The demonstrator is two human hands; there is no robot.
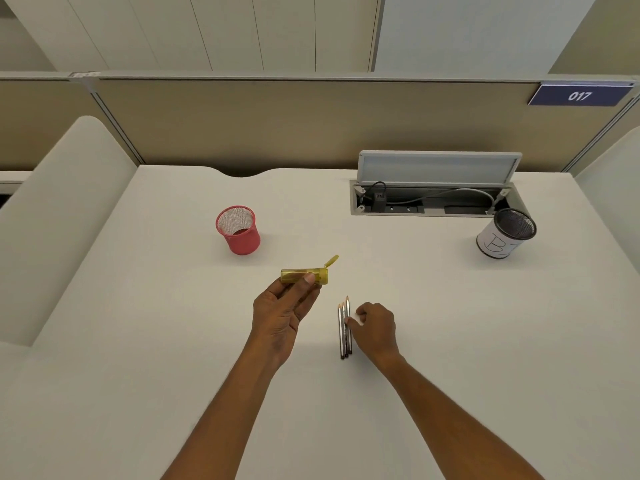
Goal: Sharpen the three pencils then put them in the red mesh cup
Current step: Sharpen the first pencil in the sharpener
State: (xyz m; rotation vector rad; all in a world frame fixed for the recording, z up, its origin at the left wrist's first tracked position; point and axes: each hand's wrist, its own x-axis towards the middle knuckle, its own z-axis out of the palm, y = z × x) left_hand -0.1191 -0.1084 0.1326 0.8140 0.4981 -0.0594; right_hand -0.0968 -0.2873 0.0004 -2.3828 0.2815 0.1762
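My left hand holds a yellow-green tube-shaped sharpener above the white desk, its hinged lid flipped open toward the right. Three pencils lie side by side on the desk with their tips pointing away from me. My right hand rests just right of them, fingers curled and fingertips touching the nearest pencil; none is lifted. The red mesh cup stands upright and empty at the back left, beyond the sharpener.
A black mesh cup wrapped in white paper stands at the back right. Behind it an open cable tray with a raised lid is sunk into the desk. Beige partitions border the desk at the back and sides.
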